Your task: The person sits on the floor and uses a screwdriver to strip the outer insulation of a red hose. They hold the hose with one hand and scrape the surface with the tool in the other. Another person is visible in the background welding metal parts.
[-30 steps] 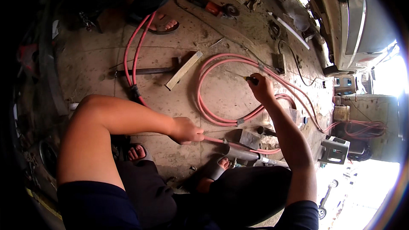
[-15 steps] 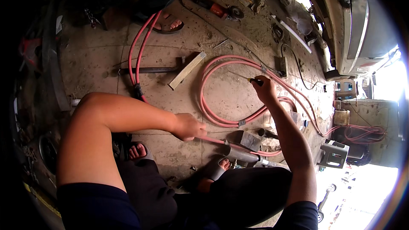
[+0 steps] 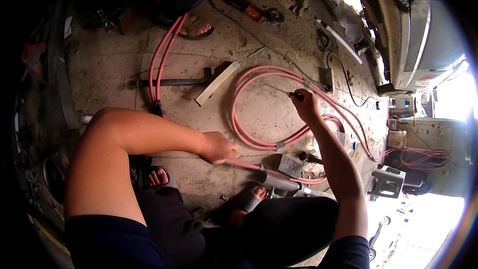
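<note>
My left hand (image 3: pixel 217 148) is closed around a red hose (image 3: pixel 244 163). The hose runs from my fist toward a grey metal cylinder (image 3: pixel 280 182) beside my foot. In my right hand (image 3: pixel 309 106) is a screwdriver (image 3: pixel 297 96) with a dark handle and a long thin shaft pointing left. It is held above the right side of a looped part of the hose (image 3: pixel 234 114), which lies on the floor and is bound with dark tape. A metal block (image 3: pixel 289 165) sits close to the cylinder.
Beyond my left arm lie a metal bar (image 3: pixel 217 84) and a dark rod (image 3: pixel 174 82). An angle grinder (image 3: pixel 256 13) rests at the far side, near another person's sandalled foot (image 3: pixel 199 27). A white tube (image 3: pixel 343 45) and a grey plastic stool (image 3: pixel 387 181) are to the right.
My right hand and the screwdriver have drifted very slightly left, along with a small shift of the whole view. Both hands keep their holds.
</note>
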`<control>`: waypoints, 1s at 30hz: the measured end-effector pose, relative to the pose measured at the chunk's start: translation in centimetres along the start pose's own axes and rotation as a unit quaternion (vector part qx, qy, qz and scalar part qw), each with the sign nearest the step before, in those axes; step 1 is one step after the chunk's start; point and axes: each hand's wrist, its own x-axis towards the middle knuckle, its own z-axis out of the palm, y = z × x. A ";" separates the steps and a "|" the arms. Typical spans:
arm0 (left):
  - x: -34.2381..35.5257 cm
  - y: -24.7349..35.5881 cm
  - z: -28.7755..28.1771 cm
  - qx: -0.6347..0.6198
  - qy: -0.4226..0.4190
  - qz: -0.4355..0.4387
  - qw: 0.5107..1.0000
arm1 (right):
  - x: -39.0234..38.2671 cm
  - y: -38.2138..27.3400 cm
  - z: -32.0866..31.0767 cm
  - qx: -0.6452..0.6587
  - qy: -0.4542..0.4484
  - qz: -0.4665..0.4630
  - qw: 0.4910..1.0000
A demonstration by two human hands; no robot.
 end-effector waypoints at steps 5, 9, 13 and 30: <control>0.2 -0.2 0.1 -0.001 0.008 0.005 1.000 | 0.3 0.8 0.2 -0.005 0.000 -0.005 1.000; 0.2 -0.2 0.1 0.001 0.009 0.005 1.000 | 0.0 0.2 0.0 -0.012 -0.009 -0.005 1.000; 0.0 -0.3 0.3 -0.006 0.010 0.003 1.000 | 0.0 0.1 0.1 -0.014 -0.015 -0.007 1.000; -0.8 -1.4 0.4 -0.026 0.019 -0.025 0.999 | 1.4 -2.1 0.4 -0.122 -0.014 -0.027 0.992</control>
